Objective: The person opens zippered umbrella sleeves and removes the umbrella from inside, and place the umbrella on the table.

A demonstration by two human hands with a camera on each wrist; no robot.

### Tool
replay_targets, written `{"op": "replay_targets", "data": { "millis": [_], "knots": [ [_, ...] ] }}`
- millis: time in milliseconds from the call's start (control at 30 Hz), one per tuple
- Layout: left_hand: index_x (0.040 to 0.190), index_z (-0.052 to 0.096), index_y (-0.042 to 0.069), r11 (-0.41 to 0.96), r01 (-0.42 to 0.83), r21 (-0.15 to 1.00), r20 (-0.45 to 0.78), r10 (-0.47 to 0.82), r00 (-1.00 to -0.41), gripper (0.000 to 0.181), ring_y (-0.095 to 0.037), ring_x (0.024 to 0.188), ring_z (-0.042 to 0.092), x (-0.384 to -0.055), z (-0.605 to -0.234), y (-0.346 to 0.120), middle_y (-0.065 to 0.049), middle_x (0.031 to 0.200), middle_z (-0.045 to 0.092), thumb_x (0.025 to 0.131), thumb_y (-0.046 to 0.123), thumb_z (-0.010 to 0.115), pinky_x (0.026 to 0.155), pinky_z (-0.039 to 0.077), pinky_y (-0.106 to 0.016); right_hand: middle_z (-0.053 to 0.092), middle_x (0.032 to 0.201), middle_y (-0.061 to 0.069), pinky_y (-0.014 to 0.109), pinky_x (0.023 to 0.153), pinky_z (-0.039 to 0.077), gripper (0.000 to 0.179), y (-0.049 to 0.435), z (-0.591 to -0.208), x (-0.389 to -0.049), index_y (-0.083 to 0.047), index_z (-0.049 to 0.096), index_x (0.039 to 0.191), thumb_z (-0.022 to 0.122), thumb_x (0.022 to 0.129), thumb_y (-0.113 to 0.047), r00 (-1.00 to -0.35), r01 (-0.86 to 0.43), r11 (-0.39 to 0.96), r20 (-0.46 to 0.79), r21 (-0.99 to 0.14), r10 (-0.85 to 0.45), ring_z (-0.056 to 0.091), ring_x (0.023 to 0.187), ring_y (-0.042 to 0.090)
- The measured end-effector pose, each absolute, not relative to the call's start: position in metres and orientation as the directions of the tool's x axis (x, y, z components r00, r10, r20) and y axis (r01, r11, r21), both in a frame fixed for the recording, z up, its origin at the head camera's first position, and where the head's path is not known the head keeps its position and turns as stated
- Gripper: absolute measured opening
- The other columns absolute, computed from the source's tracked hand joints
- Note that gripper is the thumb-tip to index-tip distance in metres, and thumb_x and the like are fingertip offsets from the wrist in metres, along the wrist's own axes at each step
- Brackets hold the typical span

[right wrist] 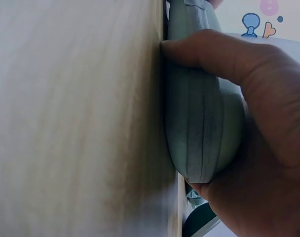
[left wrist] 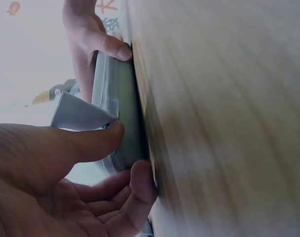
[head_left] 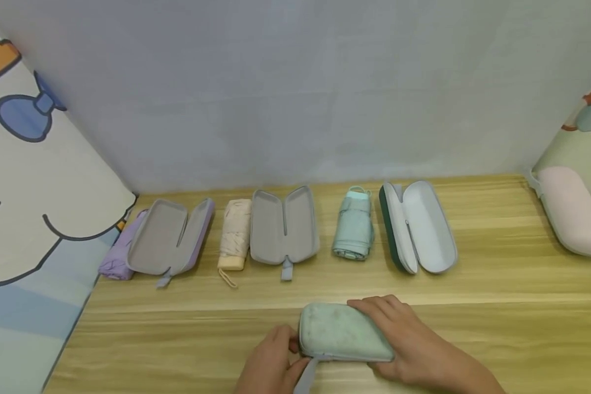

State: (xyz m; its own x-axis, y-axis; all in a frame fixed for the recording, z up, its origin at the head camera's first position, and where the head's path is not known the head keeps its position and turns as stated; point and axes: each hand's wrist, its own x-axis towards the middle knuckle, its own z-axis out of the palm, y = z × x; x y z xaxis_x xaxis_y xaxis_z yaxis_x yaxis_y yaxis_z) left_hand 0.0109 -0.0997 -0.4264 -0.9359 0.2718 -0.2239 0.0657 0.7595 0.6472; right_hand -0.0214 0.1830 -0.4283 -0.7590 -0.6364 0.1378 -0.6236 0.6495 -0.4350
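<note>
A pale green zippered case (head_left: 345, 332) lies closed on the table near the front edge, its zip running round the side. My right hand (head_left: 406, 339) grips its right end, the thumb along the near side and the fingers over the far side. At the left end, my left hand (head_left: 273, 358) pinches the case's corner by the zip, thumb at the slider and curled fingers round the end. A grey fabric pull tab (left wrist: 81, 112) sticks out from the slider beside that thumb.
Behind stand three opened cases: a purple one (head_left: 160, 241), a grey-lined one (head_left: 284, 227) and a dark green one (head_left: 435, 235). Folded umbrellas in purple (head_left: 120, 254), cream (head_left: 235, 230) and teal (head_left: 353, 227) lie among them. A pink case (head_left: 573, 205) sits far right.
</note>
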Motion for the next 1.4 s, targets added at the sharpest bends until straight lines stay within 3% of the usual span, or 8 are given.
{"op": "replay_targets", "data": {
  "millis": [67, 300, 600, 667, 833, 1033, 1200, 1400],
  "knots": [
    [0.099, 0.062, 0.013, 0.756, 0.064, 0.652, -0.222, 0.27, -0.937, 0.023, -0.003, 0.067, 0.051, 0.012, -0.428, -0.101, 0.005, 0.087, 0.06, 0.091, 0.02, 0.082, 0.059, 0.043, -0.024, 0.052, 0.146, -0.015, 0.041, 0.102, 0.048, 0.101, 0.182, -0.428, -0.021, -0.024, 0.039, 0.158, 0.09, 0.071, -0.027, -0.765, -0.609, 0.655, 0.115, -0.447, -0.633, 0.049, 0.127, 0.009],
    [0.081, 0.069, 0.021, 0.819, 0.191, 0.541, -0.115, 0.297, -0.948, 0.018, 0.003, 0.063, 0.057, 0.019, -0.427, -0.1, 0.014, 0.072, 0.066, 0.088, 0.024, 0.085, 0.055, 0.044, -0.019, 0.053, 0.145, -0.015, 0.04, 0.102, 0.048, 0.1, 0.183, -0.428, -0.021, -0.024, 0.04, 0.157, 0.09, 0.071, -0.025, -0.764, -0.618, 0.655, 0.136, -0.434, -0.631, 0.049, 0.126, 0.008],
    [0.085, 0.076, 0.022, 0.826, 0.224, 0.517, -0.074, 0.303, -0.95, 0.008, 0.005, 0.064, 0.054, 0.024, -0.427, -0.099, 0.015, 0.074, 0.066, 0.089, 0.023, 0.083, 0.055, 0.043, -0.019, 0.053, 0.144, -0.015, 0.039, 0.102, 0.047, 0.099, 0.182, -0.428, -0.021, -0.023, 0.04, 0.157, 0.089, 0.071, -0.026, -0.764, -0.623, 0.659, 0.148, -0.421, -0.628, 0.049, 0.127, 0.009],
    [0.095, 0.078, 0.017, 0.797, 0.191, 0.573, -0.092, 0.294, -0.951, 0.007, 0.006, 0.065, 0.052, 0.024, -0.429, -0.1, 0.013, 0.08, 0.069, 0.089, 0.017, 0.082, 0.056, 0.043, -0.018, 0.052, 0.146, -0.014, 0.04, 0.103, 0.047, 0.099, 0.182, -0.428, -0.021, -0.022, 0.039, 0.158, 0.089, 0.072, -0.027, -0.773, -0.613, 0.671, 0.141, -0.417, -0.618, 0.049, 0.128, 0.01],
    [0.116, 0.076, 0.006, 0.676, 0.053, 0.735, -0.185, 0.275, -0.943, 0.029, 0.007, 0.068, 0.054, 0.018, -0.434, -0.104, 0.006, 0.092, 0.076, 0.087, 0.003, 0.074, 0.06, 0.046, -0.019, 0.052, 0.148, -0.011, 0.043, 0.105, 0.046, 0.1, 0.182, -0.429, -0.02, -0.021, 0.038, 0.158, 0.089, 0.073, -0.029, -0.796, -0.586, 0.7, 0.128, -0.409, -0.592, 0.049, 0.131, 0.012],
    [0.107, 0.077, 0.008, 0.594, -0.064, 0.802, -0.271, 0.267, -0.925, 0.013, 0.0, 0.076, 0.065, 0.01, -0.437, -0.107, 0.002, 0.091, 0.076, 0.095, 0.012, 0.073, 0.067, 0.052, -0.021, 0.053, 0.147, -0.01, 0.044, 0.105, 0.046, 0.1, 0.182, -0.43, -0.021, -0.021, 0.039, 0.158, 0.09, 0.072, -0.03, -0.795, -0.587, 0.699, 0.128, -0.407, -0.593, 0.05, 0.13, 0.013],
    [0.104, 0.078, 0.006, 0.533, -0.159, 0.831, -0.334, 0.25, -0.909, 0.013, -0.003, 0.079, 0.065, 0.006, -0.436, -0.106, 0.0, 0.092, 0.076, 0.098, 0.015, 0.072, 0.068, 0.052, -0.02, 0.052, 0.147, -0.012, 0.043, 0.105, 0.046, 0.101, 0.182, -0.43, -0.02, -0.022, 0.039, 0.158, 0.09, 0.071, -0.029, -0.8, -0.582, 0.699, 0.136, -0.415, -0.585, 0.049, 0.131, 0.012],
    [0.098, 0.078, 0.008, 0.545, -0.163, 0.822, -0.326, 0.217, -0.92, 0.009, -0.003, 0.075, 0.062, 0.005, -0.433, -0.105, 0.002, 0.088, 0.075, 0.098, 0.015, 0.072, 0.065, 0.05, -0.02, 0.055, 0.145, -0.01, 0.042, 0.103, 0.047, 0.1, 0.18, -0.431, -0.02, -0.02, 0.042, 0.157, 0.091, 0.07, -0.03, -0.795, -0.592, 0.697, 0.151, -0.405, -0.587, 0.051, 0.128, 0.011]
  ]
}}
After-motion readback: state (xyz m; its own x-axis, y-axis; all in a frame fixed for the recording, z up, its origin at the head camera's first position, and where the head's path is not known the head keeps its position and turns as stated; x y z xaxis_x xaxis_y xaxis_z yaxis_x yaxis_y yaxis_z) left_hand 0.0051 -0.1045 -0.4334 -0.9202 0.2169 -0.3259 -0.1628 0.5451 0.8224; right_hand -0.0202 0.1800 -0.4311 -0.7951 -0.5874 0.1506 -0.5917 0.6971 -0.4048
